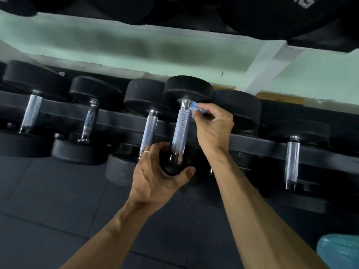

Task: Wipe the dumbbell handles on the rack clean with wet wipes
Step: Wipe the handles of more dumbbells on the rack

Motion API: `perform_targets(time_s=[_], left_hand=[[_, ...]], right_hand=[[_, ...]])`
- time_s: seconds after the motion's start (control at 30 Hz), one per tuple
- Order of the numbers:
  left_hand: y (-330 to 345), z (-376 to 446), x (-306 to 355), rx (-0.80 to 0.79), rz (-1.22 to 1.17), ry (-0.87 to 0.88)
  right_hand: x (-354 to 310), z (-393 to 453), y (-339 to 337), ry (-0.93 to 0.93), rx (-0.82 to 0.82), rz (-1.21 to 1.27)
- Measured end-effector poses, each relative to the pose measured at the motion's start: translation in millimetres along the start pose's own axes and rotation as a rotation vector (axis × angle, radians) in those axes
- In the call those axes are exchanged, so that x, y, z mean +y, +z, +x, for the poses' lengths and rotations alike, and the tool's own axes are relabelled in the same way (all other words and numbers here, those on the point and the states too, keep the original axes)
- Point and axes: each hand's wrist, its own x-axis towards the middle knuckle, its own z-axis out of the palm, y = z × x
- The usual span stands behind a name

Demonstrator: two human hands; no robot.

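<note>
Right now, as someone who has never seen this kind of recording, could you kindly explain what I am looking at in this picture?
There is no machine here: a camera worn on a person's head looks down at their two bare hands. In front stands a rack with a row of black dumbbells. The left hand grips the near end of one dumbbell, tilting it up. The right hand pinches a small blue wet wipe against the top of its ribbed metal handle. Below lies dark matted floor.
</note>
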Motion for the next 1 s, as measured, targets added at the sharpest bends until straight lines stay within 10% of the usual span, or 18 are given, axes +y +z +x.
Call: perform_targets(time_s=[1.0], left_hand=[[17.1, -22.2, 15.5, 0.167, 0.133, -0.196]], right_hand=[[13.1, -0.2, -13.4, 0.005, -0.184, 0.026]])
